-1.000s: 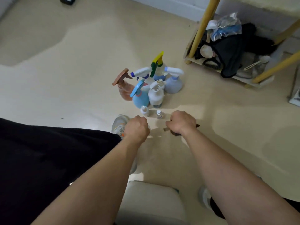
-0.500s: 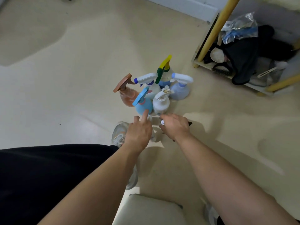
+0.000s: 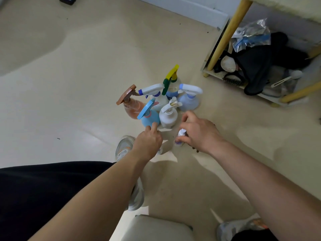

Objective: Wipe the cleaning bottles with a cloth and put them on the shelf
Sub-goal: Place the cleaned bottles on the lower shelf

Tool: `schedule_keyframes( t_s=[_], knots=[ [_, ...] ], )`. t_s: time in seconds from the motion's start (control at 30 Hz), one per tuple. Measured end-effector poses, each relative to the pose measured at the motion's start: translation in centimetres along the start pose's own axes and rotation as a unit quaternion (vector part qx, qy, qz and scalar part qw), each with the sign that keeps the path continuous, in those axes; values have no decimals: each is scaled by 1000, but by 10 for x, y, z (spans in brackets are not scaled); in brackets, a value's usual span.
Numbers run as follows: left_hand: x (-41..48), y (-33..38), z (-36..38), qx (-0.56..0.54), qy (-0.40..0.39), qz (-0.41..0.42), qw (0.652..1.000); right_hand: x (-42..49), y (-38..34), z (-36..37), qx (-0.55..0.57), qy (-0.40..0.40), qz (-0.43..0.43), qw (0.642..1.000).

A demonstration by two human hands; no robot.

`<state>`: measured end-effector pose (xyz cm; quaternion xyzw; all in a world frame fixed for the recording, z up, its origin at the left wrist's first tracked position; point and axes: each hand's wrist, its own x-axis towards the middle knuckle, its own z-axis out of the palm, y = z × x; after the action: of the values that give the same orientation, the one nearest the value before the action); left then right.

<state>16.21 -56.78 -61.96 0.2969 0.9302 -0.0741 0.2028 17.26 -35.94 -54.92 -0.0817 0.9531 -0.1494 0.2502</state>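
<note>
- Head view: a person is bending over a cluster of bottles (image 3: 161, 101) that are standing upright on the floor (image 3: 69, 84). Both bare forearms are reaching forward and down from the bottom edge.
- The left hand (image 3: 149, 141) is lying knuckles up. Its forefinger (image 3: 153, 126) is pointing straight out, with the tip touching the lower body of the blue bottle (image 3: 150, 119) at the near edge of the cluster. The other fingers are folding under, and what is beneath the palm cannot be told.
- The right hand (image 3: 199, 134) is hanging just beside the left, back upward and wrist bending inward.
- Its thumb and fingers are clamping a small bottle (image 3: 181, 135) with a white cap, just in front of the cluster. Whether that bottle is resting on the floor or hanging just above it cannot be told.
- The right forefinger is arching higher, near the white bottle (image 3: 168, 117) but not touching it.
- A dark scrap (image 3: 195, 150) is showing under the right palm; what it is cannot be told.
- The white bottle is standing against the blue bottle, with a brown bottle (image 3: 132, 108) on the cluster's left and a yellow-topped bottle (image 3: 171, 82) at the back.
- The shelf (image 3: 224, 37) is standing at the upper right, well apart from the bottles. Its low board is carrying dark fabric, a brush and a plastic bag.
- A shoe (image 3: 124, 146) is showing below the left wrist.
</note>
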Motion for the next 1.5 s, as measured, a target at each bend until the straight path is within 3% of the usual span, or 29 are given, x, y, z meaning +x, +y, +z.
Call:
schedule_keyframes(
  t_s=[0.2, 0.37, 0.5, 0.67, 1.07, 1.23, 1.37, 1.43, 1.5],
  knots=[
    [-22, 0, -42, 13, -15, 6, 1000, -17, -23, -68, -97, 56, -37, 993],
    [-38, -17, -77, 62, -22, 15, 998, 12, -50, -84, -200, -18, -57, 978],
    [-42, -25, -94, 87, 5, 71, 994, 30, -56, -86, -334, -88, -103, 933],
    [-44, -33, -106, 94, 39, 63, 993, 39, -51, -87, -394, -92, -136, 904],
    [-47, -24, -193, 120, 26, 70, 990, -41, -9, -131, -253, -74, -29, 964],
    [-30, 2, -247, 164, 38, 144, 975, -89, 16, -166, -229, -62, 21, 971],
    [17, 32, -272, 140, 47, 203, 968, -105, 47, -183, -203, -50, 51, 977],
    [37, 53, -281, 175, 59, 262, 947, -109, 63, -193, -197, -53, 53, 978],
    [50, 67, -290, 172, 120, 328, 921, -114, 80, -204, -192, -62, 63, 977]
  ],
)
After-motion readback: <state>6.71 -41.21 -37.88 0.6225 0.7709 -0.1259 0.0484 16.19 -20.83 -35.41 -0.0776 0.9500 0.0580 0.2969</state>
